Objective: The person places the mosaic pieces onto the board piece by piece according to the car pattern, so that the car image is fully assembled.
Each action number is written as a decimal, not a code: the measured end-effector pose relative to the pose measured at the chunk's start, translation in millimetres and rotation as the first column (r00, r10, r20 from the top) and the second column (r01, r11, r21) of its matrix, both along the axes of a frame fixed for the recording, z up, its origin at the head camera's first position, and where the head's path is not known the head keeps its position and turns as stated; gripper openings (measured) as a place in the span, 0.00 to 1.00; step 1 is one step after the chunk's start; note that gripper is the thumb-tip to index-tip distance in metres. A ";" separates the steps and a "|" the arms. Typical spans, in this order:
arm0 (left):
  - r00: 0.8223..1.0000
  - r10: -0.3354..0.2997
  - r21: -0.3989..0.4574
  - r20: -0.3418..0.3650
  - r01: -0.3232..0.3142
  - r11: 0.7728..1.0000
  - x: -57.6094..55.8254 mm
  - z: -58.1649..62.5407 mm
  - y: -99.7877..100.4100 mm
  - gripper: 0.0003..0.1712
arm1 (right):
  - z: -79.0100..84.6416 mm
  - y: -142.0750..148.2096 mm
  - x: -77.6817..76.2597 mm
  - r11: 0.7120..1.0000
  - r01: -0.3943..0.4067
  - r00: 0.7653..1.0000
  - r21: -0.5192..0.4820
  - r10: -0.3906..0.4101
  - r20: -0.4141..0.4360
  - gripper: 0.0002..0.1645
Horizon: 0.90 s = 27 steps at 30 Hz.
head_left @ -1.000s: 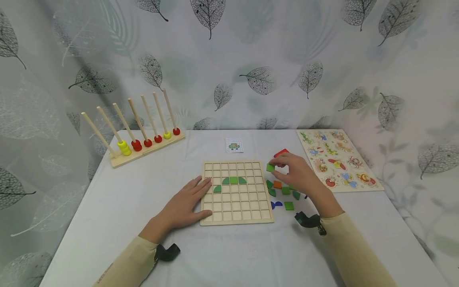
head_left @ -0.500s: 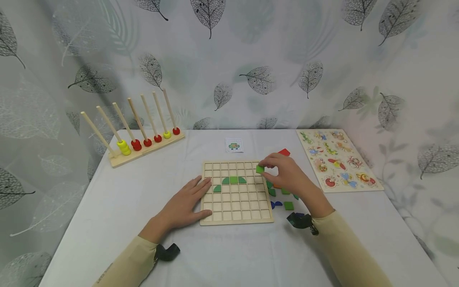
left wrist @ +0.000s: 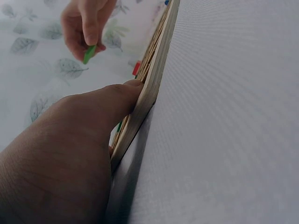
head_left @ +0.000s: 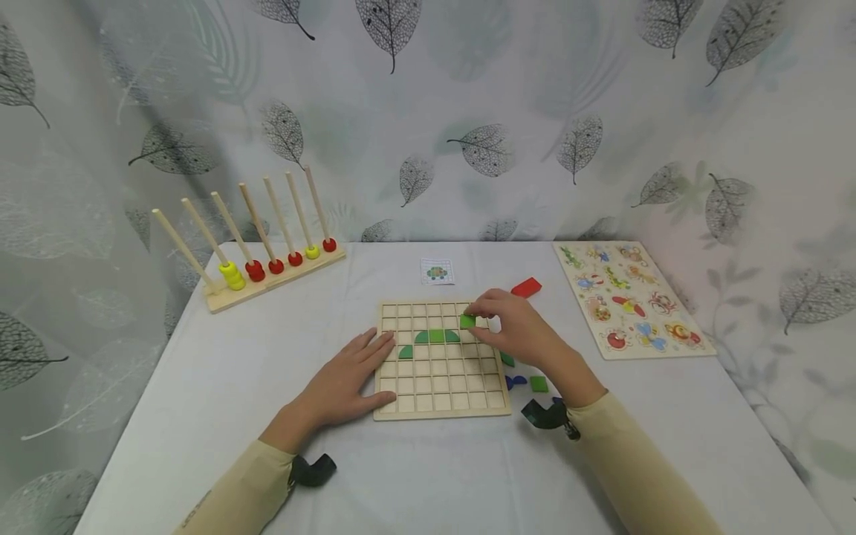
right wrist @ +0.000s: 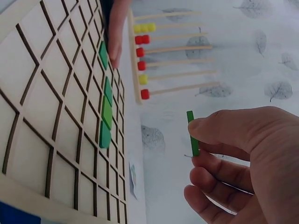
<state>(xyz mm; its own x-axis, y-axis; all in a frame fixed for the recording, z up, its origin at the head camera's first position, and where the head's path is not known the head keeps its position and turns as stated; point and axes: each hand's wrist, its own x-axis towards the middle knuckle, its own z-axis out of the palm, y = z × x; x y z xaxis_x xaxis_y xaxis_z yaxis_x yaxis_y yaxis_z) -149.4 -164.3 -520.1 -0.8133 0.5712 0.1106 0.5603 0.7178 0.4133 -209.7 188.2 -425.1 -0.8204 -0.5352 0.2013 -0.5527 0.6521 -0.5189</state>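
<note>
Since the earlier frames, the right hand [head_left: 515, 327] has travelled left, bringing the green square [head_left: 467, 321] from beyond the right edge of the grid board [head_left: 441, 415] to above its upper right cells. Its grip pinches the square between thumb and fingertips, clear of the board (the right wrist view shows the piece edge-on). 4 green pieces [head_left: 436, 336] sit in cells: 3 side by side, 1 lower left. The left hand [head_left: 348, 375] rests on the board's left edge, its grip slack and fingers extended. Right of the board lie a red piece [head_left: 526, 287], blue pieces [head_left: 515, 381] and 1 loose green tile [head_left: 539, 384]. Farther back on the counter [head_left: 428, 475] are a picture card [head_left: 438, 272], a 7-peg bead stand [head_left: 276, 280] and a picture board [head_left: 631, 297].
</note>
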 end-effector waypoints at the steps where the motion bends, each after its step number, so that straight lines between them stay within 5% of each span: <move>1: 1.000 0.001 0.000 -0.001 -0.001 1.000 0.0 0.2 0.0 0.55 | 0.4 -2.3 0.4 1.000 -0.001 1.000 0.002 0.001 0.002 0.16; 27: 1.000 0.005 0.000 0.009 -0.005 1.000 0.8 1.8 0.7 0.55 | -19.7 -50.1 2.2 0.992 -0.114 0.993 0.050 0.112 0.046 0.15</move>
<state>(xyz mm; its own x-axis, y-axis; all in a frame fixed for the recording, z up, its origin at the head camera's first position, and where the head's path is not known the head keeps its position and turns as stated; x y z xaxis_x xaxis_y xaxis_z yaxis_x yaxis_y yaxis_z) -148.6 -163.6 -518.2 -0.8170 0.5673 0.1032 0.5530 0.7204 0.4185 -207.4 138.2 -444.8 -0.7615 -0.6336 0.1365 -0.6020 0.6136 -0.5109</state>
